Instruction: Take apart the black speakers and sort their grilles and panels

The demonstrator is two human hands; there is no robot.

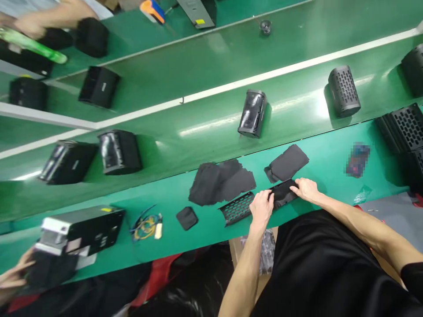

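Note:
A black perforated grille panel (pixel 237 208) lies on the green bench near its front edge, with a sheet of black cloth (pixel 283 193) laid over its right half. My left hand (pixel 261 208) rests on the middle of the grille, fingers curled down on the cloth's left edge. My right hand (pixel 306 189) presses the cloth's right end with bent fingers. A loose pile of black cloth pieces (pixel 220 181) sits just behind the grille, and one more cloth piece (pixel 288 163) lies behind my right hand.
Black speaker bodies (pixel 252 113) (pixel 343 90) (pixel 119 152) ride the green conveyor beyond. Stacked grilles (pixel 403 127) stand at the right. A small black pad (pixel 187 218) and coloured wires (pixel 146 225) lie left. Other people's hands (pixel 13 275) (pixel 29 24) work at the left.

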